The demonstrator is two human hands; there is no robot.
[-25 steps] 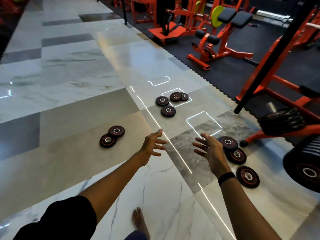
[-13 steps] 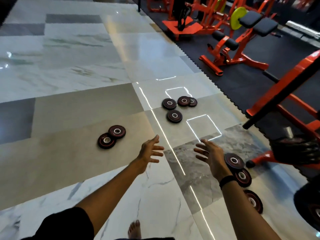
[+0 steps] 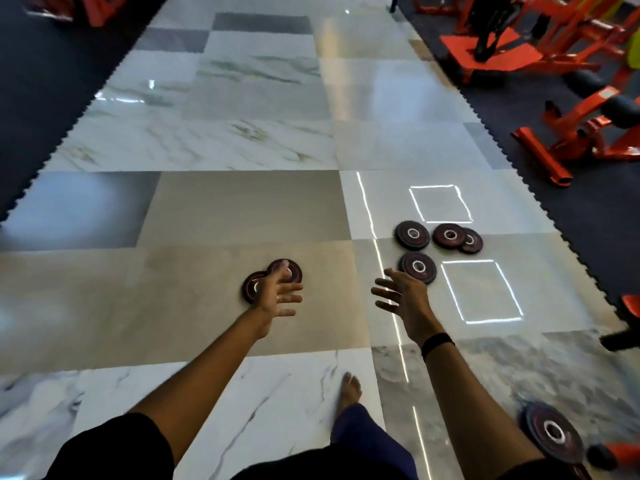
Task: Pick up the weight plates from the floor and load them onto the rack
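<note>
Two dark round rubber-faced weight plates (image 3: 272, 279) overlap flat on the grey tile floor (image 3: 173, 289), partly behind the left hand (image 3: 277, 295), fingers spread, gripping nothing. Right hand (image 3: 403, 299) likewise splayed, empty, beside a four-plate cluster (image 3: 437, 249); another plate (image 3: 553, 434) lies near right. Prob. heavy, stiff, smooth-faced: hook fingers under the rim or thru the centre hole. Vs 0.5 s ago, view has swung left; both hands reach farther toward the plates.
</note>
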